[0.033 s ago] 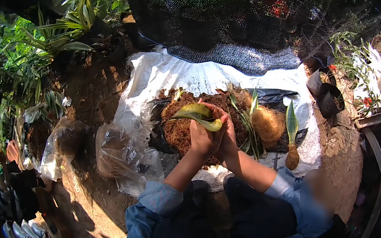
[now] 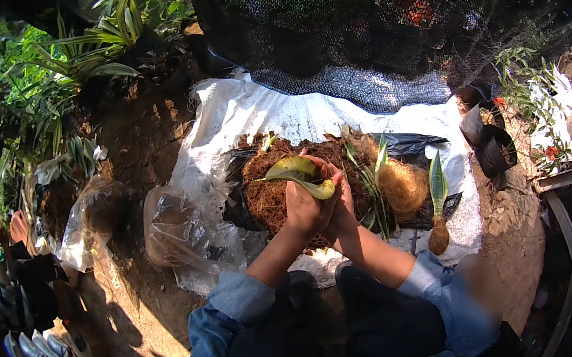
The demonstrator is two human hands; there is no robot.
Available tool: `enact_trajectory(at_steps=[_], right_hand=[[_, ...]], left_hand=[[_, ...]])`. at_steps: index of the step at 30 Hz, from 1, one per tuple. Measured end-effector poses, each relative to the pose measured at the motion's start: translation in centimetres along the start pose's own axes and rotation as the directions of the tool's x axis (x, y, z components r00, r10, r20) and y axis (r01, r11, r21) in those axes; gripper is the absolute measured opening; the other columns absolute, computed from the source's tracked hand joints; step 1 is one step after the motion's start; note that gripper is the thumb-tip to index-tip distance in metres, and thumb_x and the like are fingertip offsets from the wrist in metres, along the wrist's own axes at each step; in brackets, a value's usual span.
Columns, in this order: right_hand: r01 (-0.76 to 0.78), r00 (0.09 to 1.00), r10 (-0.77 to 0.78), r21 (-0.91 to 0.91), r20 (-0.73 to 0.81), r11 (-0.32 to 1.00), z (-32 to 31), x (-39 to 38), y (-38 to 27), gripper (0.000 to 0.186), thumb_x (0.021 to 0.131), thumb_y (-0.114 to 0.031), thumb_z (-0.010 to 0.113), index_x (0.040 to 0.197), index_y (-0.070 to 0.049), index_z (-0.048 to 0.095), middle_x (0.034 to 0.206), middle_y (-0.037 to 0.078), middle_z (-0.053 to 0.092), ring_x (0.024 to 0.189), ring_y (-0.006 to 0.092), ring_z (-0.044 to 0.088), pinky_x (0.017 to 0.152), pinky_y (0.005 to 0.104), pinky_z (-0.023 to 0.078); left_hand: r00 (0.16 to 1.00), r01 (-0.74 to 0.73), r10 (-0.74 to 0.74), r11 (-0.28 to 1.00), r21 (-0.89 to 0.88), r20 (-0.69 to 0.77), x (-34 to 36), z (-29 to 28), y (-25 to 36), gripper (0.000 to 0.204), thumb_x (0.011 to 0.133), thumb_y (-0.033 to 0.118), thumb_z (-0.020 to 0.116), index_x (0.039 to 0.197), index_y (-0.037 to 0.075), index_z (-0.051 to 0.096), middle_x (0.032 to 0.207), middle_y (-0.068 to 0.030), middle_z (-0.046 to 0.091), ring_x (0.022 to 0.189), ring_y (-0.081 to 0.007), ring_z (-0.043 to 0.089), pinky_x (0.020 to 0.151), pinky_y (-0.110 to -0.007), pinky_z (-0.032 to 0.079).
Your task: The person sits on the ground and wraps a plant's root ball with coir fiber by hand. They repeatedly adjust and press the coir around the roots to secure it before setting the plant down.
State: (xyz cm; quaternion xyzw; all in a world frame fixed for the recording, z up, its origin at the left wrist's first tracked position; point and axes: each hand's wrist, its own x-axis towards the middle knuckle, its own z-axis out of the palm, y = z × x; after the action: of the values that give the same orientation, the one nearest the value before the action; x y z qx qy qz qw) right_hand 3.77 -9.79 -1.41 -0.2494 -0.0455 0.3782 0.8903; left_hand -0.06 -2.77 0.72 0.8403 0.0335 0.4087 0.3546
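Note:
Both of my hands are closed together around the base of a small snake plant [image 2: 293, 168], whose broad green leaves with yellow edges stick out above the fingers. My left hand [image 2: 305, 208] wraps the near left side, and my right hand [image 2: 341, 197] presses in from the right; the plant's base is hidden between them. Below them lies a heap of brown coconut fibre [image 2: 267, 200]. To the right, a ball of pale fibre [image 2: 402, 190] sits by several upright leaves. Another snake plant [image 2: 438, 186] with a small brown root ball lies farther right.
A white woven sack [image 2: 222, 115] is spread under everything, with black plastic [image 2: 412, 139] on it. Clear plastic bags [image 2: 171, 227] stand at the left. Black netting [image 2: 355, 43] hangs at the back. A black grow bag [image 2: 494, 151] and a wooden frame [image 2: 561, 179] are at the right.
The leaves in my hands have tilted very slightly. My hands stay in nearly the same place, still closed around the plant.

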Motion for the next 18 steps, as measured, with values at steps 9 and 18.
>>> enact_trajectory(at_steps=[9,18], right_hand=[[-0.157,0.945,0.159,0.030,-0.284,0.987,0.8,0.7,-0.8,0.041,0.100,-0.035,0.040,0.122,-0.006,0.058,0.123,0.008,0.060,0.109,0.0211,0.058,0.098,0.0337,0.045],[-0.108,0.991,0.118,0.139,-0.064,0.984,0.8,1.2,-1.3,0.039,0.099,-0.032,0.040,0.122,-0.005,0.057,0.122,0.011,0.060,0.110,0.0239,0.057,0.099,0.0359,0.044]], left_hand=[[0.991,-0.133,0.136,0.964,0.230,0.003,-0.3,0.0,-1.4,0.021,0.082,0.008,0.064,0.101,-0.001,0.062,0.093,-0.0188,0.062,0.079,-0.0390,0.061,0.076,-0.048,0.048],[0.971,0.210,-0.190,0.967,-0.146,0.142,1.3,-0.5,-0.5,0.045,0.081,0.025,0.072,0.112,-0.002,0.056,0.103,-0.0191,0.059,0.087,-0.0352,0.059,0.075,-0.043,0.047]])
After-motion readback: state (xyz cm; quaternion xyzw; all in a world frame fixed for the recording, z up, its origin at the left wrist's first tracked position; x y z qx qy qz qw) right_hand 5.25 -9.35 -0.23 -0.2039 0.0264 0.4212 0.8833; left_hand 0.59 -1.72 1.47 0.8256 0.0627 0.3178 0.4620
